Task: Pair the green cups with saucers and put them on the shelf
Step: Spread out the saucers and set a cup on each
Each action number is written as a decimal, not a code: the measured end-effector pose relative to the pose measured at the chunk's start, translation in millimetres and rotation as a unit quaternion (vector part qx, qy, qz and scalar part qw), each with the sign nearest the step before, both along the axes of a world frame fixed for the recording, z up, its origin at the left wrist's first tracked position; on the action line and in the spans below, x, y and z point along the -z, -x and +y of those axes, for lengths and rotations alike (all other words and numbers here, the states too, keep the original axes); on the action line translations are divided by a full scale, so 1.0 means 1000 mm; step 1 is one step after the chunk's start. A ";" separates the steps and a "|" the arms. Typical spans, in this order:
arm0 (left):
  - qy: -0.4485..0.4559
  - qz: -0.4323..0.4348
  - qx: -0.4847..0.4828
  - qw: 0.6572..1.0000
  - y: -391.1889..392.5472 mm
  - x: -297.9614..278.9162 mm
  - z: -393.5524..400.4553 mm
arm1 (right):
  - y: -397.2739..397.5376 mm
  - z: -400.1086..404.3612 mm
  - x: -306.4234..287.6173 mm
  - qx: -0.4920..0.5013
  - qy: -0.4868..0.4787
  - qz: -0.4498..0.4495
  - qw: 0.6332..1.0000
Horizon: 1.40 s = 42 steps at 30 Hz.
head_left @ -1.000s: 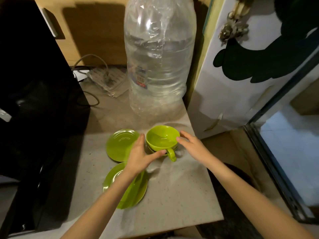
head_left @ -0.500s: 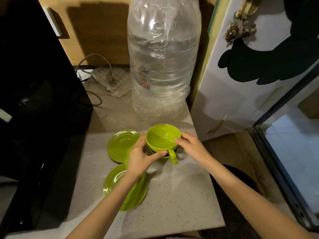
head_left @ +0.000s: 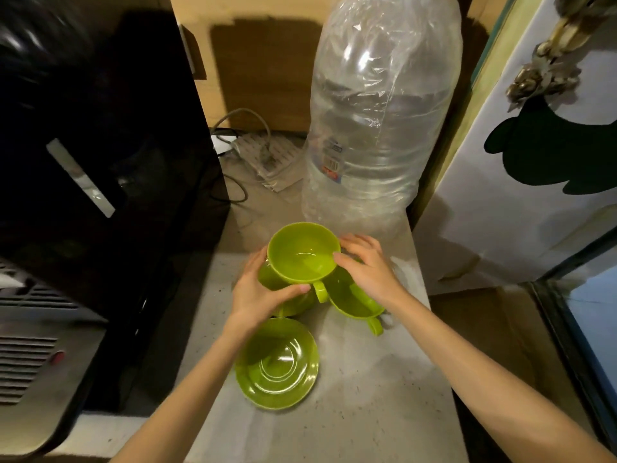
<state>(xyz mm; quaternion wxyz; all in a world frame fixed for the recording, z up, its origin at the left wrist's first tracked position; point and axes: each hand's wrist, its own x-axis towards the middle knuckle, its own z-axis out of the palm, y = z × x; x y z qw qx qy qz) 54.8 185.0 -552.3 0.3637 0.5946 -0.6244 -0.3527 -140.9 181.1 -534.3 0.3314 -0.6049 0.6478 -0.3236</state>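
Centre of frame: left hand (head_left: 257, 295) grips a green cup (head_left: 302, 253) from its left side, handle toward the camera. Right hand (head_left: 369, 272) touches the cup's right rim. Second cup (head_left: 354, 300) lower right, on the counter (head_left: 350, 412) — partly under the right hand. Saucer (head_left: 277, 362) below. Big clear bottle (head_left: 380, 111) behind — upper centre.

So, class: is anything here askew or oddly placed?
Yes. The lower cup sits tilted beneath the right hand, not level, while the left hand holds the upper cup above a saucer.
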 end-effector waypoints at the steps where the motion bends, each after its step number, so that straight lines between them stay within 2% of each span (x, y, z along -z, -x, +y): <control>1: -0.015 -0.008 -0.003 1.000 -0.005 0.002 0.000 | -0.004 -0.003 0.005 -0.005 -0.006 0.011 1.000; 5: -0.021 -0.054 0.002 0.998 -0.017 0.007 0.004 | -0.016 -0.009 0.020 -0.033 -0.017 0.091 0.995; 14: -0.018 -0.089 0.023 0.996 -0.028 0.026 0.000 | -0.023 -0.014 0.039 -0.073 -0.011 0.174 0.982; 33: -0.016 -0.113 0.015 0.993 -0.032 0.035 0.002 | -0.026 -0.010 0.039 -0.102 -0.032 0.243 0.964; 42: -0.025 -0.085 0.030 0.996 -0.032 0.031 0.004 | -0.027 -0.008 0.033 -0.119 -0.050 0.264 0.956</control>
